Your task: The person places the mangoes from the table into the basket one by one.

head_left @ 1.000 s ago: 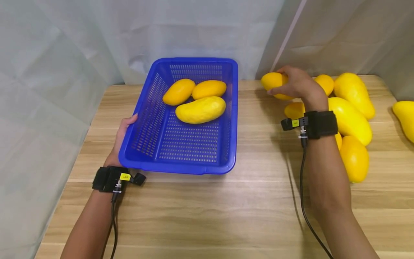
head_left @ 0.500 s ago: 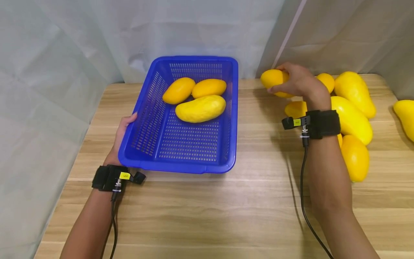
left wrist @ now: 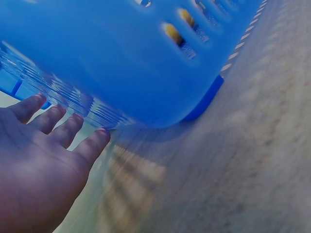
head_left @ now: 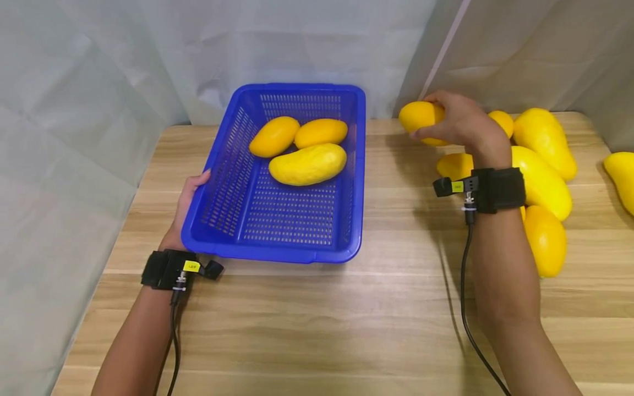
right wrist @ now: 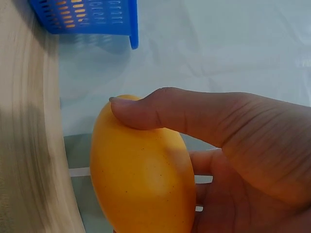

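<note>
A blue perforated plastic basket (head_left: pixel 277 253) stands on the wooden table, with three yellow mangoes (head_left: pixel 307 165) inside. At its left side is my left hand (head_left: pixel 184 206), thumb against the outer edge of the rim. In the left wrist view, the other fingers of the left hand (left wrist: pixel 43 160) reach out nearly straight along the basket's wall. My right hand (head_left: pixel 458 124) grips a yellow-orange mango (head_left: pixel 420 122) near the table's back edge, right of the basket. In the right wrist view the thumb presses over the mango (right wrist: pixel 141 170), with fingers partly hidden behind it.
Several more mangoes (head_left: pixel 545 239) lie in a group beneath and beside my right forearm. Another mango (head_left: pixel 621 179) is by itself at the far right. Pale cloth (head_left: pixel 297 49) hangs behind the table. Black cables run from both wrist straps.
My right hand has risen slightly with the mango in its grip, and its wrist has shifted a little right. The left hand stays at the basket; the whole view tilts slightly.
</note>
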Demonstrator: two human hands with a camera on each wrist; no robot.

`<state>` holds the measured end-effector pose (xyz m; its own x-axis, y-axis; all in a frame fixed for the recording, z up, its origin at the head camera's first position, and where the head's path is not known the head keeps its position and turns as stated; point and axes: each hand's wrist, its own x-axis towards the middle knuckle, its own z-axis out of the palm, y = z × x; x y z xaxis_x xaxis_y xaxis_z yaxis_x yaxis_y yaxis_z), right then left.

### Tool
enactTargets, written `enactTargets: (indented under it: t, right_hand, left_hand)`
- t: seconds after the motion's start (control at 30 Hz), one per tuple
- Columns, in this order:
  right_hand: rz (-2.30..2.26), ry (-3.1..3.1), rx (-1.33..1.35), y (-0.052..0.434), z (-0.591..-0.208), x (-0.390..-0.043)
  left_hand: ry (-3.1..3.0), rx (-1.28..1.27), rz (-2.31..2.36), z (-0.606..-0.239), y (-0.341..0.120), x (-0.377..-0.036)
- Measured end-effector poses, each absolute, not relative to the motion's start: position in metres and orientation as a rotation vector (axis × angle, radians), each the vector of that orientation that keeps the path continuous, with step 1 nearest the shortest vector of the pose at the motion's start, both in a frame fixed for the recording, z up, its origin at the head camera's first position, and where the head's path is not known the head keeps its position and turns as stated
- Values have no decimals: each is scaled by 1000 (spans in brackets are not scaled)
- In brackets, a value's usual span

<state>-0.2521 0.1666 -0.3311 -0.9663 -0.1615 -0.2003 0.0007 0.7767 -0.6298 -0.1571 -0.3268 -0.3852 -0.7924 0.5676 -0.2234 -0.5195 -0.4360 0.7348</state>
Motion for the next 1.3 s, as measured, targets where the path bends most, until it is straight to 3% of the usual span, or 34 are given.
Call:
enactTargets:
  t: [1.3]
  right_hand:
    - [-951,2832,-364,139,-310,-237]
  left_hand:
    - [1140,102,2218,-385,-326,-157]
